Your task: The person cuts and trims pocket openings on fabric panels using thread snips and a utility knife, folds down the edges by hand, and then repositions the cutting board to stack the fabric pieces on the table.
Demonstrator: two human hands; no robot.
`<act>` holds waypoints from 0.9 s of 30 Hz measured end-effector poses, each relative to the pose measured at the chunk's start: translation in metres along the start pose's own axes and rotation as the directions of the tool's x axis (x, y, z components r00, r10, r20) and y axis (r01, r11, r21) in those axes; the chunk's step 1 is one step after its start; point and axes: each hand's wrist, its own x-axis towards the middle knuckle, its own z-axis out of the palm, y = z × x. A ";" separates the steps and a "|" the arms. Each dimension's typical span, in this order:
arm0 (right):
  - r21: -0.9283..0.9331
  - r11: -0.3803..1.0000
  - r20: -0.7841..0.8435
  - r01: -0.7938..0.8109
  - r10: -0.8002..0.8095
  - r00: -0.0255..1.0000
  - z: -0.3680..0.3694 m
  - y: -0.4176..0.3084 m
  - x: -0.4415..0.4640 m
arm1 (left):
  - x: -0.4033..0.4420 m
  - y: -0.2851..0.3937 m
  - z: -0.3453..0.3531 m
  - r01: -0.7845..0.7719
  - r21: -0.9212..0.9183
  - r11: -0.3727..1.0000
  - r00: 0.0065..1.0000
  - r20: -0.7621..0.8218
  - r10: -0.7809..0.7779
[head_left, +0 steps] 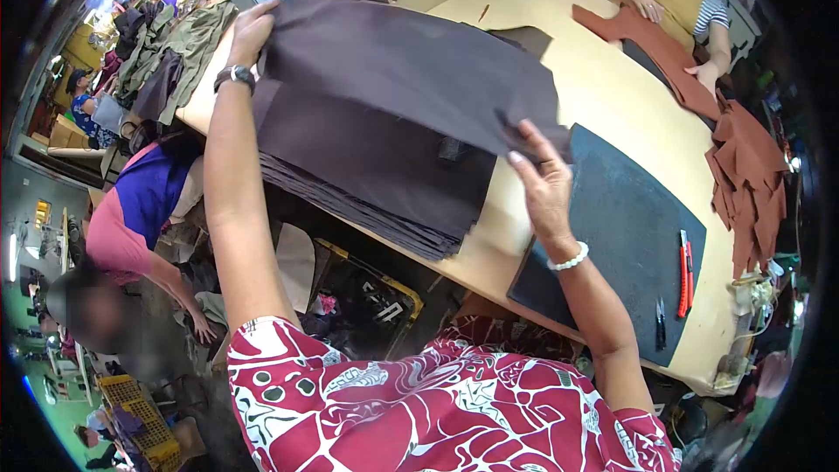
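Spanning dark cloth edge to edge, hands face open tabletop.

The tabletop is bright — fisheye curves the black-rimmed edges — and blur softens the lifted cloth.

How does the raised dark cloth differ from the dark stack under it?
The raised cloth is held by the left hand and looks blurred; the stack rests on the table and looks sharper. The raised cloth looks thin, while the stack shows many layered edges. Both are dark.
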 end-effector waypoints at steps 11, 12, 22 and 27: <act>0.046 0.921 0.317 -0.386 0.353 0.880 0.029 0.013 -0.039 | -0.050 -0.099 -0.019 0.426 0.278 0.861 0.898 -0.015 -0.439; 0.026 0.922 0.322 -0.386 0.357 0.877 0.028 0.010 -0.040 | -0.052 -0.106 -0.016 0.398 0.328 0.857 0.911 -0.033 -0.411; -0.234 0.964 0.457 -0.124 0.222 0.861 0.029 -0.008 -0.065 | -0.067 -0.115 -0.023 0.369 0.494 0.788 0.912 -0.029 -0.409; -0.308 0.920 0.475 -0.244 0.371 0.798 0.028 -0.010 -0.061 | -0.074 -0.075 0.023 0.139 0.839 0.526 0.972 -0.014 -0.235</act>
